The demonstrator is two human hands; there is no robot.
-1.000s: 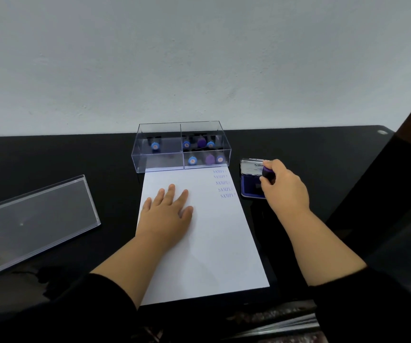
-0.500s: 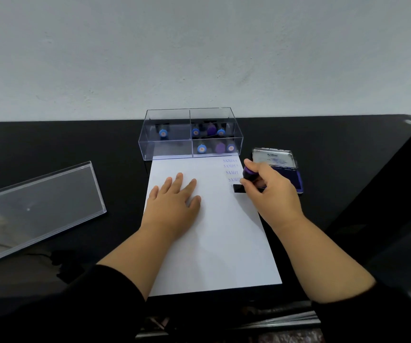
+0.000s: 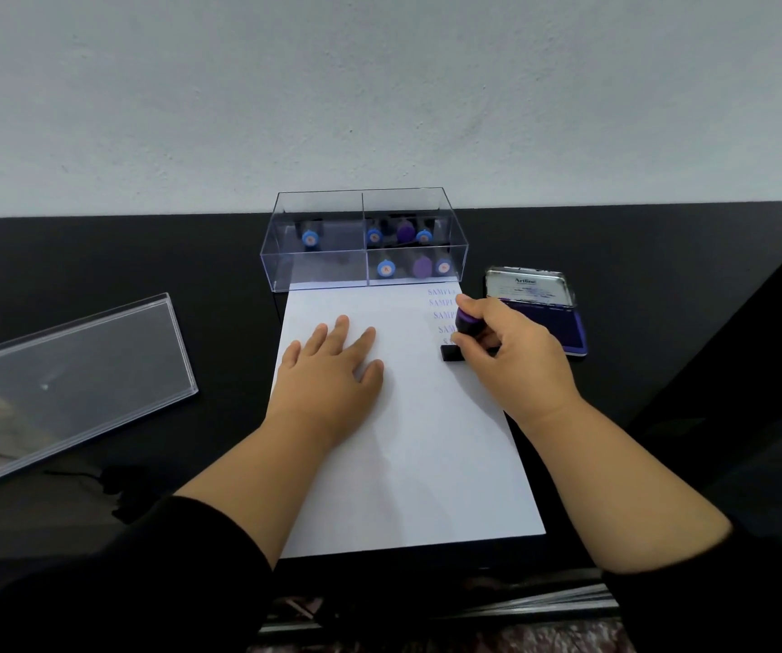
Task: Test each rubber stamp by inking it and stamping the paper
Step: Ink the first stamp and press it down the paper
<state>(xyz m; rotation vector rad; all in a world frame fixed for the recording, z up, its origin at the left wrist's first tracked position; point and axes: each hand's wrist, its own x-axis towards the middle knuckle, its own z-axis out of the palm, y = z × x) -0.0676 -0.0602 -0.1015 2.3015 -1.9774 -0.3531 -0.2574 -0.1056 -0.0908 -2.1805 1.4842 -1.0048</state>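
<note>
Head view, right hand: the right hand (image 3: pixel 516 355) has its fingers curled round the purple-handled rubber stamp (image 3: pixel 463 336), gripping it at the handle.
Head view, stamp position: its black base sits on the paper (image 3: pixel 407 445) at the sheet's right edge, about 2 o'clock from the sheet's centre, directly below a column of blue imprints (image 3: pixel 441 309); whether the base is pressed fully down cannot be told.
Head view, left hand: the left hand (image 3: pixel 332 377) lies flat on the paper with fingers straight and slightly spread, holding nothing; the stamp is at its 3 o'clock, apart from it.
Head view, ink pad: the ink pad (image 3: pixel 542 309) lies open on the black table (image 3: pixel 97 256), just beyond the right hand at 1 o'clock.
Head view, storage: a clear box (image 3: pixel 363 240) at the sheet's 12 o'clock edge holds more stamps with blue or purple handles.
Head view, lid: a clear lid (image 3: pixel 68 384) lies at 9 o'clock.
</note>
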